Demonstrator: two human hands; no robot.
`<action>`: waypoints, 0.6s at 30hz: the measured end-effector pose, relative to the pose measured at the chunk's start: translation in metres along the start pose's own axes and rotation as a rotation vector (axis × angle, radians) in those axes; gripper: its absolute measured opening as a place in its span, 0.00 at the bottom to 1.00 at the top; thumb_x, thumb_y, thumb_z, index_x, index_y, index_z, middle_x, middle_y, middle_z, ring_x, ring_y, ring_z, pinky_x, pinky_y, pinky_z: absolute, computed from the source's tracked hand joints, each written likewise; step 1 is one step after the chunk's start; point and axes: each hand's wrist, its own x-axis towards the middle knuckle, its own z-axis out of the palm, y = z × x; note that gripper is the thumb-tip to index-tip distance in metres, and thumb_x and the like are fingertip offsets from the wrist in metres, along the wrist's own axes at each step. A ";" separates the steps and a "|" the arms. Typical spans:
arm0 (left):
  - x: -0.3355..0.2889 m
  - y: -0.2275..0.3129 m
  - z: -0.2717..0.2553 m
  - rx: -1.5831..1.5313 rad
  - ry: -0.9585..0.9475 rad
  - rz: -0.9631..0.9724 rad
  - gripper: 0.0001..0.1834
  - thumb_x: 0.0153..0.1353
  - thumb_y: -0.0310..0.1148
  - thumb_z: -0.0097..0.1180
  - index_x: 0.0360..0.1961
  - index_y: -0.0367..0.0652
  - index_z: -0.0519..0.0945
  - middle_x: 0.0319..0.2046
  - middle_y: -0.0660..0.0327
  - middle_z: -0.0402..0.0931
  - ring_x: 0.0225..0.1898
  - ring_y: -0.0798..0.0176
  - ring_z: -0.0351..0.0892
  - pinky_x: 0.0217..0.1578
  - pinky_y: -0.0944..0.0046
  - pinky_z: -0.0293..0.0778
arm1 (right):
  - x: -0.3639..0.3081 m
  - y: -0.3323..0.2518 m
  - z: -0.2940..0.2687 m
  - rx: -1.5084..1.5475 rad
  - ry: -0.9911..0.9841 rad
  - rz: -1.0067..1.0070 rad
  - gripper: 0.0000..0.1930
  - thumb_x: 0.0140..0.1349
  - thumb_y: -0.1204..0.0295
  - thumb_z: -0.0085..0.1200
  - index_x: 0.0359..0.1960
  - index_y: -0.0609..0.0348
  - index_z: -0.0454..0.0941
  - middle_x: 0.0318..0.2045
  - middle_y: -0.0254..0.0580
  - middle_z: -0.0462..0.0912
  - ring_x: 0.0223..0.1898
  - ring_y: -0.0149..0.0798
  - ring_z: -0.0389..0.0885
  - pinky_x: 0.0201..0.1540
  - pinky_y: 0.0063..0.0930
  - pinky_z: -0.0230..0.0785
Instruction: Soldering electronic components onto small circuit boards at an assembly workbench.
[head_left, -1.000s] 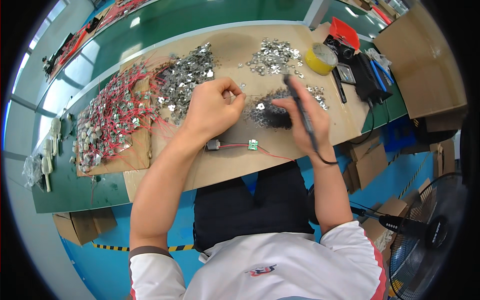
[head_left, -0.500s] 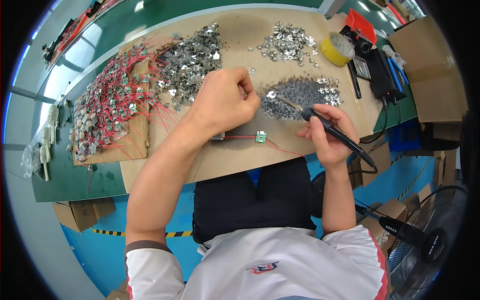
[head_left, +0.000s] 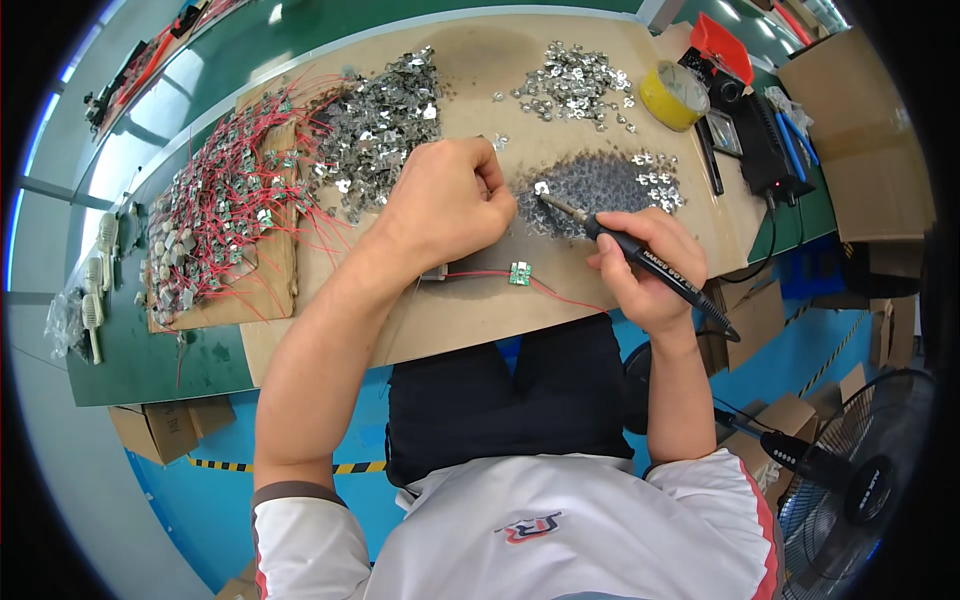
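My right hand [head_left: 655,265] grips a black soldering iron [head_left: 645,258] like a pen. Its tip meets a small shiny metal piece [head_left: 541,187] at the left end of a dark scorched patch on the brown board. Closed in a pinch just left of that piece, my left hand [head_left: 450,200] holds a thin solder wire, mostly hidden by the fingers. A small green circuit board [head_left: 520,273] with red wires lies below the hands, joined to a part half covered by my left wrist.
Wired circuit boards [head_left: 220,200] are heaped on cardboard at left. Metal pieces form a large pile [head_left: 385,125] and a smaller one [head_left: 575,82]. Yellow tape [head_left: 674,96] and a black soldering station [head_left: 765,150] stand at right. A fan [head_left: 850,490] is at lower right.
My right hand has shifted slightly left with the soldering iron, bringing its tip closer under the small metal piece. My left hand has hardly moved.
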 end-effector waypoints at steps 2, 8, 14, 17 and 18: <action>0.000 0.000 0.000 0.004 0.000 0.012 0.08 0.50 0.29 0.63 0.25 0.34 0.84 0.23 0.46 0.84 0.28 0.44 0.87 0.36 0.52 0.83 | -0.001 -0.001 0.000 -0.005 0.005 -0.007 0.11 0.58 0.86 0.62 0.44 0.69 0.86 0.30 0.43 0.83 0.26 0.33 0.87 0.27 0.21 0.76; -0.001 0.002 0.001 0.025 0.003 0.003 0.07 0.50 0.29 0.63 0.25 0.34 0.85 0.24 0.46 0.85 0.30 0.44 0.88 0.37 0.52 0.83 | 0.002 -0.002 0.000 -0.015 0.005 -0.029 0.11 0.58 0.86 0.63 0.43 0.69 0.87 0.28 0.43 0.84 0.26 0.33 0.87 0.27 0.21 0.76; -0.001 0.002 0.002 0.031 -0.001 0.015 0.07 0.50 0.29 0.63 0.25 0.34 0.85 0.24 0.46 0.84 0.30 0.44 0.88 0.38 0.52 0.83 | 0.000 -0.003 0.000 -0.010 0.019 -0.017 0.11 0.57 0.85 0.63 0.43 0.68 0.87 0.28 0.43 0.84 0.25 0.32 0.86 0.26 0.21 0.74; -0.001 0.002 0.003 0.029 -0.002 0.018 0.07 0.50 0.29 0.63 0.25 0.34 0.85 0.24 0.46 0.85 0.30 0.43 0.88 0.38 0.52 0.83 | 0.004 -0.005 0.000 -0.035 0.014 -0.072 0.11 0.57 0.85 0.64 0.42 0.68 0.87 0.27 0.43 0.84 0.25 0.32 0.85 0.26 0.22 0.73; -0.002 0.002 0.002 0.022 -0.006 0.004 0.07 0.50 0.29 0.63 0.25 0.34 0.85 0.24 0.46 0.85 0.30 0.43 0.88 0.38 0.51 0.83 | 0.003 -0.005 0.000 -0.036 0.016 -0.071 0.11 0.57 0.85 0.64 0.42 0.68 0.87 0.27 0.43 0.84 0.25 0.32 0.85 0.26 0.22 0.73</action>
